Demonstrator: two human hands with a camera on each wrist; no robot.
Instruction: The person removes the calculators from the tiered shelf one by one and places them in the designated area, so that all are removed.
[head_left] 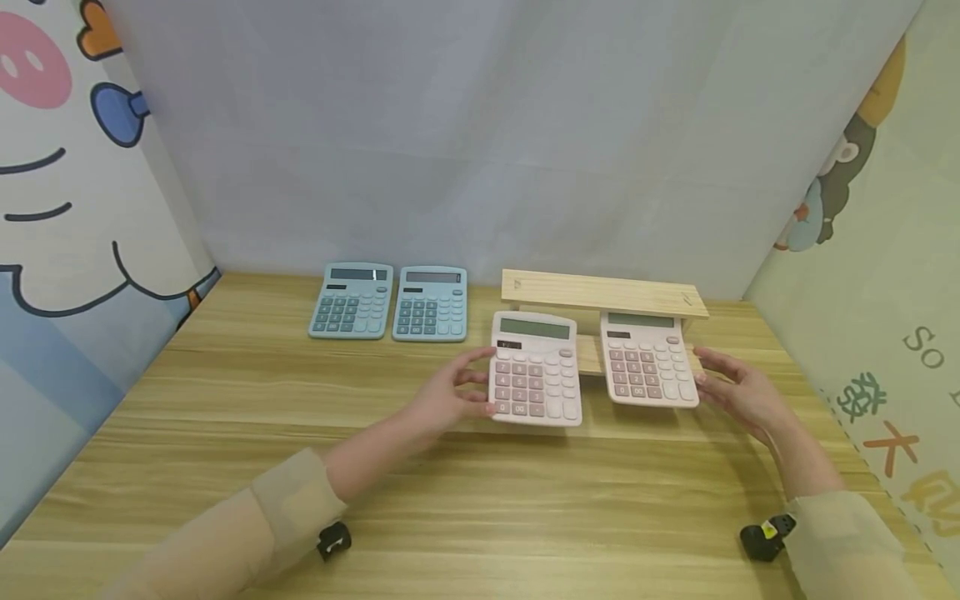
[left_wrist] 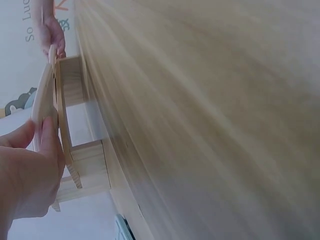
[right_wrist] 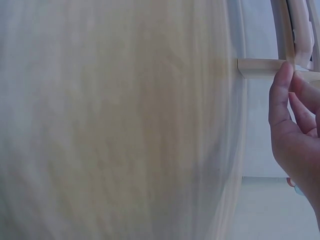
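Observation:
My left hand (head_left: 438, 396) grips a pink calculator (head_left: 535, 368) by its left edge, thumb on one face and fingers on the other. The calculator is tilted in front of the left part of a two-level wooden shelf (head_left: 600, 292). A second pink calculator (head_left: 649, 360) lies on the shelf's lower board, sticking out past its front edge under the upper board. At the shelf's right end my right hand (head_left: 750, 400) pinches the end of the lower board, fingertips beside the second calculator. The left wrist view shows the left hand (left_wrist: 30, 170) holding the calculator (left_wrist: 44, 95) against the board's front.
Two blue calculators, a left one (head_left: 351, 302) and a right one (head_left: 430, 304), lie side by side left of the shelf on the wooden table (head_left: 480, 500). A grey-white cloth (head_left: 450, 150) hangs behind. Printed panels stand at both sides.

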